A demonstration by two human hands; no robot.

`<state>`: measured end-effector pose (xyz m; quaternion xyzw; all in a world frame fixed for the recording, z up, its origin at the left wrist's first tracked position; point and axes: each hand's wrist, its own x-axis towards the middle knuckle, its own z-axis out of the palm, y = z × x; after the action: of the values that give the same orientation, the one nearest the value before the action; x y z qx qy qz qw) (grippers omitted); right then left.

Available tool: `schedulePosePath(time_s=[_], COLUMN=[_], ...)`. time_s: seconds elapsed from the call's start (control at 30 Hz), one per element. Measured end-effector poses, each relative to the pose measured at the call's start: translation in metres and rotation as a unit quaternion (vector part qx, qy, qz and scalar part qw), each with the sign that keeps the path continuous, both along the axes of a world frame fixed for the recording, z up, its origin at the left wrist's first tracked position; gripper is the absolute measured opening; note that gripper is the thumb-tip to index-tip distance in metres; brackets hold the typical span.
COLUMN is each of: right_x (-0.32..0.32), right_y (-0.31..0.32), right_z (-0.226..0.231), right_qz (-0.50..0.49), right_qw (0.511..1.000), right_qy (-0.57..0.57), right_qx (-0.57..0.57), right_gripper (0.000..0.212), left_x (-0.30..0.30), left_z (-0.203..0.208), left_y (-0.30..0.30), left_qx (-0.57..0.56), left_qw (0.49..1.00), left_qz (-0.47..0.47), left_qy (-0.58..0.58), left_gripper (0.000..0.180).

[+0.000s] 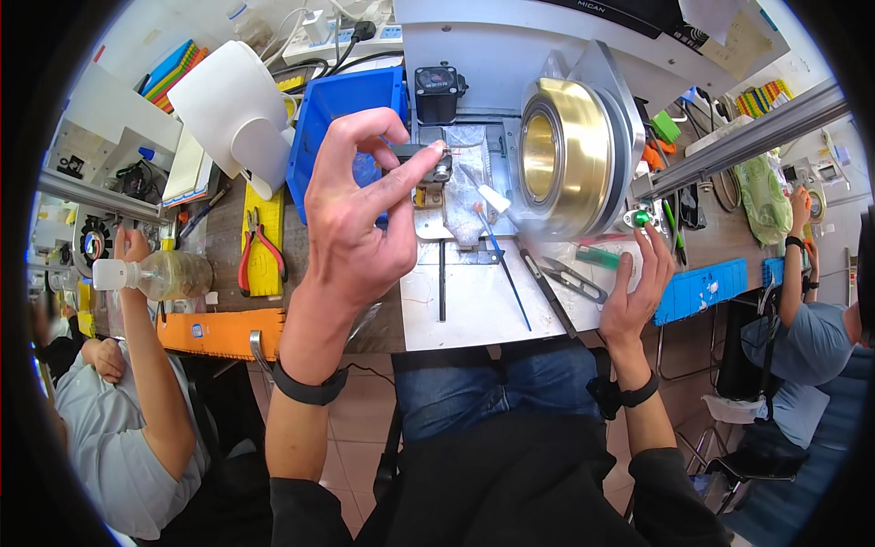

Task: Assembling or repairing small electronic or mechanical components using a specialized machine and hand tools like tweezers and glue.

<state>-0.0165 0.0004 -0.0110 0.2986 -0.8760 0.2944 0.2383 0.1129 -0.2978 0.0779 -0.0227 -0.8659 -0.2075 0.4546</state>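
Your hands are well apart: L hand (365, 214) has its thumb on a small dark metal clamp (441, 170), tho can't tell if the fingers are closed on it. R hand (633, 290) is spread w/ a fingertip right at the green push button (641, 219), near the brass-coloured wheel (584, 150). Room's kinda tight tbh: blue brush (504, 264) + black pen-like tool (548, 293) lie on the white board (465, 333), whose front edge runs just above your lap (483, 387). Text-wise, there's white print on the dark panel (638, 18) up top and a small sticker (196, 329) on the orange strip (237, 330) along the table (369, 321). Blue bin (328, 96) is just behind your L hand, contents mostly hidden; clear bottle (180, 276) w/ white cap (113, 273) is off L, can't ID what's inside.
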Motion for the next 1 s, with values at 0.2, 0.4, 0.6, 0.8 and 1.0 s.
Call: schedulePosePath(time_s=[0.2,0.4,0.6,0.8,1.0], right_x=[0.0000,0.0004,0.0001,0.0001,0.0009], right_y=[0.0000,-0.0006,-0.0002,-0.0005,-0.0002], right_z=[-0.0006,-0.0004,-0.0003,-0.0013,-0.0002], right_qz=[-0.003,-0.003,-0.005,-0.003,-0.002], right_qw=[1.000,1.000,1.000,1.000,1.000], right_qy=[-0.002,-0.003,-0.001,0.003,0.000], right_qx=[0.001,0.005,0.004,0.004,0.010], right_gripper=[0.032,0.032,0.032,0.032,0.032], left_x=[-0.0016,-0.0012,0.0013,-0.0008,-0.0008], left_z=[-0.0012,-0.0024,-0.0008,-0.0025,-0.0022], left_y=[-0.0003,-0.0009,0.0025,0.0005,0.0012], left_qx=[0.000,0.001,0.026,0.001,0.009], left_qw=[1.000,1.000,0.999,1.000,1.000], left_qz=[-0.003,-0.002,-0.003,-0.004,-0.004], left_qy=[0.008,0.010,-0.021,0.013,0.014], left_gripper=[0.053,0.053,0.052,0.054,0.053])
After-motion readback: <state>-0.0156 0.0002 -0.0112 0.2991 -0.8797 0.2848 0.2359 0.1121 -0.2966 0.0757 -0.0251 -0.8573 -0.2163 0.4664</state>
